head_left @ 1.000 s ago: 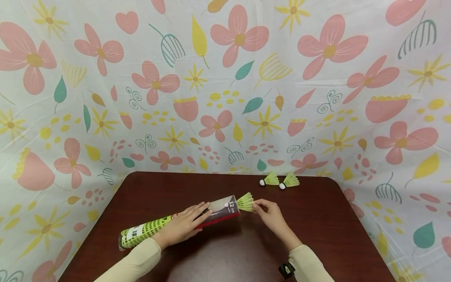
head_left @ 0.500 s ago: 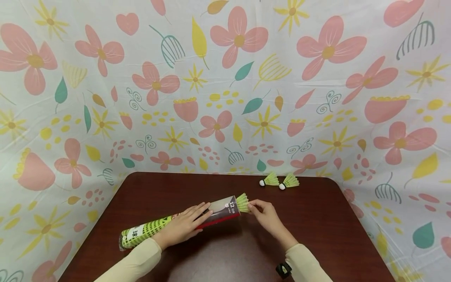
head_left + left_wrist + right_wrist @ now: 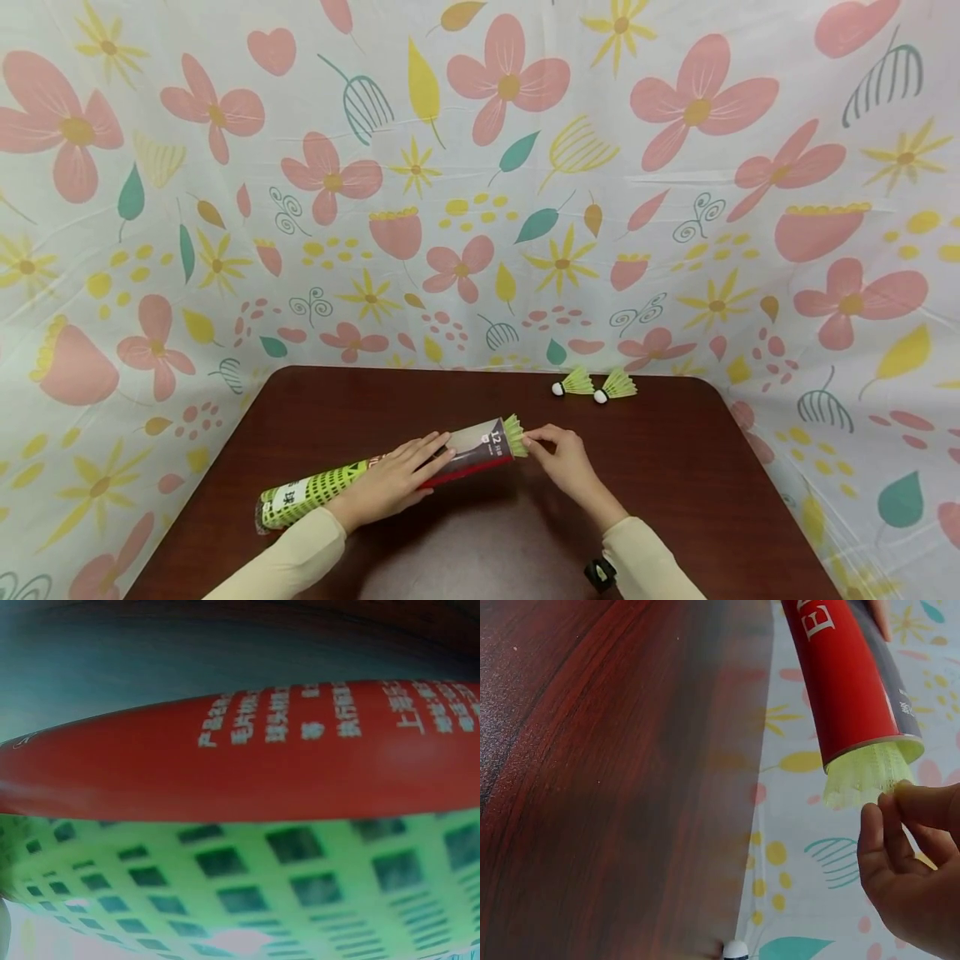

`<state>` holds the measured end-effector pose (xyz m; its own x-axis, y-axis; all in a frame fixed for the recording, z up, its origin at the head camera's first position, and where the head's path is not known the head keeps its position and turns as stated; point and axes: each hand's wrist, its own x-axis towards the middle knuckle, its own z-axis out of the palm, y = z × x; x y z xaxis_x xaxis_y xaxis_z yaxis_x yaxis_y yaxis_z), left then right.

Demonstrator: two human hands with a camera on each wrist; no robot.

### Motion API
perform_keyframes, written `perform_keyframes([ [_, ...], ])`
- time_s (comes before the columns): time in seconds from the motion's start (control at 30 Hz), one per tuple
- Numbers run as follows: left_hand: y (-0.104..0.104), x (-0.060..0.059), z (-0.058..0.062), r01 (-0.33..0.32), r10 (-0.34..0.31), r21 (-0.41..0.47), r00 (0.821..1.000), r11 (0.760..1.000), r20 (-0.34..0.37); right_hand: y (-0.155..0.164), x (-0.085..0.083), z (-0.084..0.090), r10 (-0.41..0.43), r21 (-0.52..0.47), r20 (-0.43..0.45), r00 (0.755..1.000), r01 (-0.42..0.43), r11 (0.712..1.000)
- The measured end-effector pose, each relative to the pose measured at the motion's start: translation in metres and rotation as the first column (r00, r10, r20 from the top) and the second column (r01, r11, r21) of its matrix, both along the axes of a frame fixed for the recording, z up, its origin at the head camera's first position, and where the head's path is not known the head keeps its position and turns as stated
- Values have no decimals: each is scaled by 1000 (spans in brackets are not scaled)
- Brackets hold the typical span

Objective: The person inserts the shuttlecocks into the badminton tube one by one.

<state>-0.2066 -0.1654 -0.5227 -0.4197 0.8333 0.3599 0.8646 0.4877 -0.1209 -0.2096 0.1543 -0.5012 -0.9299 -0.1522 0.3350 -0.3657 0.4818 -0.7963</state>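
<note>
- Tube point(image 3: 390, 474): lies flat on the surface point(image 3: 675, 467), long axis running from near-left up to far-right; open mouth at the far-right end.
- Shuttlecock point(image 3: 516, 435): yellow-green skirt sticks out of that mouth, most of it inside; axis in line with the tube.
- Right hand point(image 3: 558, 454): just right of the mouth, directly on the tube's axis. Fingers point(image 3: 889, 825) narrow, thumb and forefinger tips brought together at the skirt's rim; contact likely, though the wrist view shows only that they are touching or a hair off.
- Left hand point(image 3: 390, 479): laid over the tube's middle, fingers straight, pressing it down.
- Right hand is the nearer one to the shuttlecock.
- Two spare shuttlecocks point(image 3: 596, 385) lie at the far edge, well apart from both hands.
</note>
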Motion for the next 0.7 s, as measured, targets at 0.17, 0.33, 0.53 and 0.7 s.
perform_keyframes([
  [0.17, 0, 0, -1, -5, 5, -4, 1000, 1000, 14, -3, 2, 1, -64, -35, 63, 996, 67, 997],
  [0.33, 0, 1, -5, -8, 8, 1, 1000, 1000, 13, -5, 3, -4, -73, -50, 74, 995, 77, 996],
  [0.53, 0, 3, -5, -14, 14, -7, 999, 1000, 35, -7, 3, -7, -67, -47, 79, 995, 70, 996],
  [0.7, 1, 1, -5, -6, 7, -7, 999, 1000, 32, -9, 1, -7, -60, -41, 79, 995, 64, 997],
])
